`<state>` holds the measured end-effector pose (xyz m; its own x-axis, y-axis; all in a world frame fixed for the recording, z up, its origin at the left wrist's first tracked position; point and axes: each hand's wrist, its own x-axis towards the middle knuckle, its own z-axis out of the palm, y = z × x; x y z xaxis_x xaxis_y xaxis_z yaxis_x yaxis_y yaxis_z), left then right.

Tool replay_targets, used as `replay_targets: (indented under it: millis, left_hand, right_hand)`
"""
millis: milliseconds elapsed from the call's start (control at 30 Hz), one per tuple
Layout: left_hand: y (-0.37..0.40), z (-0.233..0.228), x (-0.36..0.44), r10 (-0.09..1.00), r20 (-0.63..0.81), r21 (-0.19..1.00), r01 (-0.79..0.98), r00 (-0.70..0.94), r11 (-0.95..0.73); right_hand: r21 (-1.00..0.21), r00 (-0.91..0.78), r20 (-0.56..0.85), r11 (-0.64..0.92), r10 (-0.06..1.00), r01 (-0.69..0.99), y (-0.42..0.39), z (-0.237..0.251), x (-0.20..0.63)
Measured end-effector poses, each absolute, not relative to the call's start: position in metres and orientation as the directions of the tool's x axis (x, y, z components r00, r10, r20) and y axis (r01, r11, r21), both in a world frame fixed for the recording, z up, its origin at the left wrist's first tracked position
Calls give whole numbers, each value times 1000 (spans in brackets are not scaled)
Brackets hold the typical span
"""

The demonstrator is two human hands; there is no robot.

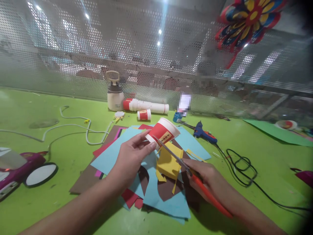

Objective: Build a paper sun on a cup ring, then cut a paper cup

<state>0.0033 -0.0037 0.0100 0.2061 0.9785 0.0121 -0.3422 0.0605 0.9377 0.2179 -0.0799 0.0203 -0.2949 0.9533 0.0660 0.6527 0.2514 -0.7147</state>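
My left hand holds a red and white paper cup tilted on its side above the paper pile. My right hand grips red-handled scissors, whose blades reach up to the cup's rim. Under the cup a piece of yellow paper lies on brown and light blue sheets. The scissor blades cross over the yellow paper.
On the green table lie a blue glue gun with a black cord, a stack of paper cups, a white bottle, a white cable and a purple toy car. A perforated metal wall stands behind.
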Motion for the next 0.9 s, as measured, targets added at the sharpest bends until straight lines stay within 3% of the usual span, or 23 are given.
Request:
replay_targets:
  millis: [900]
  left_hand:
    - [2,1,2,958,15,890,-440,287,118]
  right_hand:
    - [-618,-278,90,272,956,738,-81,5,224]
